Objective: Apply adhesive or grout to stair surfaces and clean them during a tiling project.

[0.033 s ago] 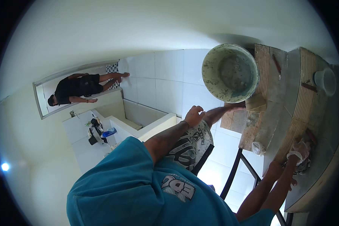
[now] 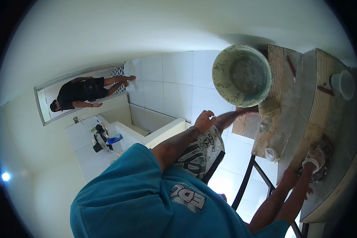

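My left hand (image 2: pixel 205 121) rests by my knee over patterned shorts (image 2: pixel 198 156), its fingers loosely bent and apart, with nothing in it. Clear plastic wraps my right hand (image 2: pixel 315 158), which reaches down to the grey tiled step at the right. Its fingers close on something hidden beneath the plastic. A crumpled, dark-patterned cloth (image 2: pixel 319 174) lies against that hand, and a reddish-brown bar (image 2: pixel 328 142) is beside it. Beyond my left hand stands a large, stained, pale bucket (image 2: pixel 242 75) with grey, wet mix inside. A tan sponge-like block (image 2: pixel 269 107) sits near its rim.
Ribbed tan edging (image 2: pixel 277 71) runs along the steps. On them lie a red-handled tool (image 2: pixel 291 68), a brown piece (image 2: pixel 325 91), a clear plastic bag (image 2: pixel 271 154) and a small whitish pail (image 2: pixel 342 85). A black metal frame (image 2: pixel 246 178) stands near my legs. Another person (image 2: pixel 83 93) is in a doorway.
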### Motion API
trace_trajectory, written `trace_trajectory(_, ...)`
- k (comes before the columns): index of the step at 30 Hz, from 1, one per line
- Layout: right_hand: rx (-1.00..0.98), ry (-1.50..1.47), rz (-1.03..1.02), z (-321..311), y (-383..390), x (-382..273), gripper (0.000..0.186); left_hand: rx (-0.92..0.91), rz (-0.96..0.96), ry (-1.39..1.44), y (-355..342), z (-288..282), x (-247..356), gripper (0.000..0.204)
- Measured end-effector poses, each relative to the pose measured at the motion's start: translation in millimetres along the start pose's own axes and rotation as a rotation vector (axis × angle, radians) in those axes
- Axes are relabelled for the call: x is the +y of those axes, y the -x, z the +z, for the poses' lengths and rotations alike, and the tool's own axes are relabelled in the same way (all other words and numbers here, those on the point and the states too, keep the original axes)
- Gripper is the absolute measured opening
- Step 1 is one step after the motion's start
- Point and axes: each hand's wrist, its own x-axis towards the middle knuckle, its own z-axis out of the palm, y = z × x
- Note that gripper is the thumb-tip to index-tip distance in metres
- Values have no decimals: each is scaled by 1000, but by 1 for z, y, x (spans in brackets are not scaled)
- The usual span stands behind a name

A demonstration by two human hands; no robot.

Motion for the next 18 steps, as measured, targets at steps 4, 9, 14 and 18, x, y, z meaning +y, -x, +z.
trace_trajectory(4, -87, -165, 89, 2, -4, 3, 43, -6, 28, 24, -2, 5, 2, 24)
trace_trajectory(9, -71, -134, 98, 2, -8, 16, 40, -85, 21, 54, -3, 9, 25, 26)
trace_trajectory(14, 47, -118, -74, -11, 8, 39, 30, -143, 122, 144, -6, 14, 76, 24)
trace_trajectory(18, 23, -188, -84, -55, 26, 50, 38, -151, 508, 280, -6, 26, 134, 31)
